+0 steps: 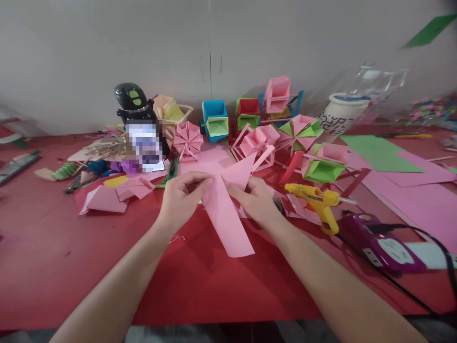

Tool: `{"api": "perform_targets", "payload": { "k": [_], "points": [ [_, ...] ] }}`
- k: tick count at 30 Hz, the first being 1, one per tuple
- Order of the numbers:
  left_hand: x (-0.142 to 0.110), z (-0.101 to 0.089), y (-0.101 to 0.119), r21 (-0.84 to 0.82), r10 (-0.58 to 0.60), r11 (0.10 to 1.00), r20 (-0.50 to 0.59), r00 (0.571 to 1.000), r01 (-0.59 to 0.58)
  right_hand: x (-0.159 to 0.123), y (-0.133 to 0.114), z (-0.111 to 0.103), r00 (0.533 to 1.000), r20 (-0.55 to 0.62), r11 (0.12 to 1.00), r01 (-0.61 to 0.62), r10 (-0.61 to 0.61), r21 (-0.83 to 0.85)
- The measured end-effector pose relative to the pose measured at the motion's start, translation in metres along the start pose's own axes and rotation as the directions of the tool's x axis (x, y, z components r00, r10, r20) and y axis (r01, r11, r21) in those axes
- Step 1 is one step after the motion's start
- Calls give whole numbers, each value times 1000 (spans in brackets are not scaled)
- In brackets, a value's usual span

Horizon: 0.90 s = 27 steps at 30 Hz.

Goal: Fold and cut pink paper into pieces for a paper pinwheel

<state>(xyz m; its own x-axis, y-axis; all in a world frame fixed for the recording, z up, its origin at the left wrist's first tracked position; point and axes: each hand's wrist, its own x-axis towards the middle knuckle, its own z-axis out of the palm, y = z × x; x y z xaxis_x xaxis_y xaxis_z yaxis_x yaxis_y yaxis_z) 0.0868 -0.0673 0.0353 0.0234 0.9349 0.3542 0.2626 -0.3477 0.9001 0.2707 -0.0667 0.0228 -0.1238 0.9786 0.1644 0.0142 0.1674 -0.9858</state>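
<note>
Between my two hands is a piece of pink paper (228, 224), with one long strip hanging down toward me and a pointed flap rising to the upper right. My left hand (185, 193) pinches its upper left edge between thumb and fingers. On the other side my right hand (255, 197) grips the paper near the flap, thumb in front and fingers partly hidden behind. The paper is held above the red table (200, 290). Behind it lies more pink paper (203, 159). Folded pink scraps (107, 197) rest to the left of my left hand.
A yellow glue gun (317, 202) and a purple power strip (382, 243) with black cords lie to the right. Folded paper boxes (216, 119) stand along the back. A phone (144, 145) leans on a black holder (134, 102). Green paper (382, 152) lies at right.
</note>
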Motion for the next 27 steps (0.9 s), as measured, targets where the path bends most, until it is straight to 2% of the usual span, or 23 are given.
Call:
{"api": "perform_targets", "payload": {
  "k": [11,16,21,27],
  "points": [
    [1,-1,-2,21,43,999,-7,999,-43,2,4,0,999,18,999,35,-35,18],
    [0,-1,-1,59,87,995,-29,996,-85,2,4,0,999,-19,998,37,-36,50],
    [-3,1,-1,77,125,989,-28,992,-123,1,-2,2,998,36,995,42,-46,89],
    [-4,2,-1,88,145,986,-11,989,-144,-1,-4,2,1000,13,999,10,-11,35]
  ]
}}
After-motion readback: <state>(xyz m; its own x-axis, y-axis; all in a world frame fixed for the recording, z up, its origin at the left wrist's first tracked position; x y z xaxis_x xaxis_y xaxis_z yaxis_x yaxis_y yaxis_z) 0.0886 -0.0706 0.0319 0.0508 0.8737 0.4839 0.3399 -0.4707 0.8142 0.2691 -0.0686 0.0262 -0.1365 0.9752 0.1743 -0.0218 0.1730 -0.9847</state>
